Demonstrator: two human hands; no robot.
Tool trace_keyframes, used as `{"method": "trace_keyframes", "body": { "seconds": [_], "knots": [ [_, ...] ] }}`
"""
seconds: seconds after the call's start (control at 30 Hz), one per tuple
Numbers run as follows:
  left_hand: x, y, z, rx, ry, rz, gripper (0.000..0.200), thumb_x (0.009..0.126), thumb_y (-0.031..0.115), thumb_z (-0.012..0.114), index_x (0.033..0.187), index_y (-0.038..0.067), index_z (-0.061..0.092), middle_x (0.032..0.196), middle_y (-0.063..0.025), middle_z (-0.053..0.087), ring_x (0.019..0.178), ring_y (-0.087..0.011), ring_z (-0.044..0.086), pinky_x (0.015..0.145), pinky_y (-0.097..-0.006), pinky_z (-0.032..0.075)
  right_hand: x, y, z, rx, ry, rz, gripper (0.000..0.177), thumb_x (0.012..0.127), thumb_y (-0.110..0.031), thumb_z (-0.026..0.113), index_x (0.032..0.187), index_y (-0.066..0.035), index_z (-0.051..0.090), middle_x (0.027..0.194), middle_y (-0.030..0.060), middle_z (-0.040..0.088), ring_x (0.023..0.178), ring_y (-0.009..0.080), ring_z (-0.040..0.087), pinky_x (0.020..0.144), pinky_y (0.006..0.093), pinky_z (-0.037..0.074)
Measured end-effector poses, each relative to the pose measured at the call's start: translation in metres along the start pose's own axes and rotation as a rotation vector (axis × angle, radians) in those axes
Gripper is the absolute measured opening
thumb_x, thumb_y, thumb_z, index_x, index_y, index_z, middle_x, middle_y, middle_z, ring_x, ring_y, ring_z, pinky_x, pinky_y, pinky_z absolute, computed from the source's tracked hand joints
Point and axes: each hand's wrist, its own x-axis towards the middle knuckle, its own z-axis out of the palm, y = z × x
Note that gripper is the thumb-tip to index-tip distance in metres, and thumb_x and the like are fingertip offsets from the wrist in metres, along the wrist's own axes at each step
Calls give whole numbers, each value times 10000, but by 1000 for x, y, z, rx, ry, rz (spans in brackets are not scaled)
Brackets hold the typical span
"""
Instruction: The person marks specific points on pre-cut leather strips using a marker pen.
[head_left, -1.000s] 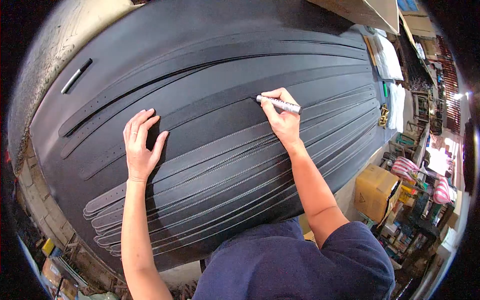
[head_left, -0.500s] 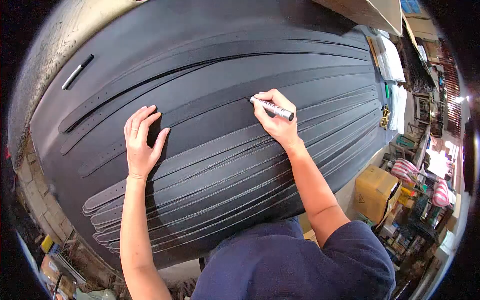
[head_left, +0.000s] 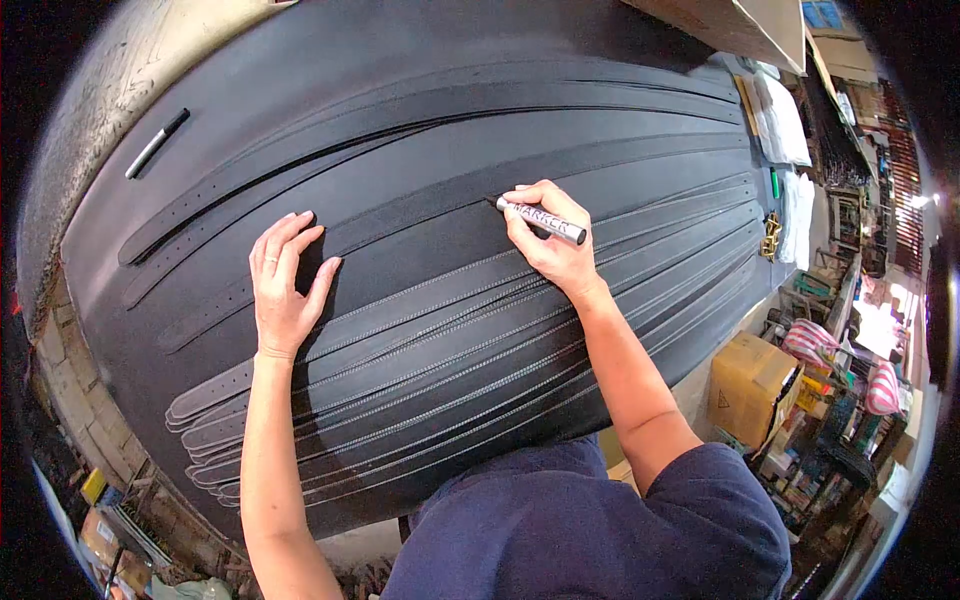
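Note:
My right hand (head_left: 550,235) is closed around a silver marker (head_left: 545,222) with "MARKER" printed on its barrel. The marker's dark tip meets the edge of a black belt strap (head_left: 420,220) lying across the table. Further left, my left hand (head_left: 285,280) rests on that same strap, fingers spread, with nothing in it. Several belts with pale stitched edges (head_left: 400,325) lie side by side nearer my body. Beyond the middle strap are more plain black straps (head_left: 300,150) with punched holes at their left ends.
A second marker (head_left: 157,144) lies at the far left of the black tabletop (head_left: 110,220). Brass buckles (head_left: 770,235), a green item (head_left: 774,183) and white plastic bags (head_left: 795,215) sit at the right end. A cardboard box (head_left: 755,388) stands beside the table.
My right hand has shifted slightly left along the strap's edge and rolled the marker, so its lettering now shows. The left hand is practically still.

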Motion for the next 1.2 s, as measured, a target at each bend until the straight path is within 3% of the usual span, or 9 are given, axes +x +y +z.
{"method": "trace_keyframes", "body": {
  "seconds": [0.1,0.27,0.83,0.97,1.2],
  "knots": [
    [1,2,-2,4,0,9,397,791,140,788,1157,65,656,1309,-84,611,1271,-291,529,1079,-423,380,5,-10,-7,115,-67,231,149,835,5,705,983,6,689,914,67,706,884,116,654,780,265,519],
    [1,2,-2,4,-6,6,396,789,140,788,1155,64,657,1308,-83,611,1272,-292,528,1081,-424,378,26,13,-1,291,112,306,70,889,-61,695,916,-2,672,851,46,711,799,82,636,709,240,503],
    [2,3,-2,-1,-7,8,398,790,131,785,1159,60,653,1316,-90,607,1272,-301,525,1078,-423,382,30,9,6,175,87,233,120,917,-117,694,869,-13,656,783,14,682,719,47,572,628,236,469],
    [2,2,-2,2,3,9,395,788,144,789,1152,64,657,1309,-83,609,1272,-293,525,1079,-421,380,30,23,6,334,119,294,121,928,-104,683,849,-16,659,804,18,689,737,55,591,654,235,472],
    [2,2,-1,0,5,4,392,785,171,798,1139,71,664,1299,-68,611,1272,-277,527,1086,-423,372,28,21,5,261,69,238,138,952,-125,687,886,-13,641,822,13,662,753,63,590,688,220,480]
  ]
}}
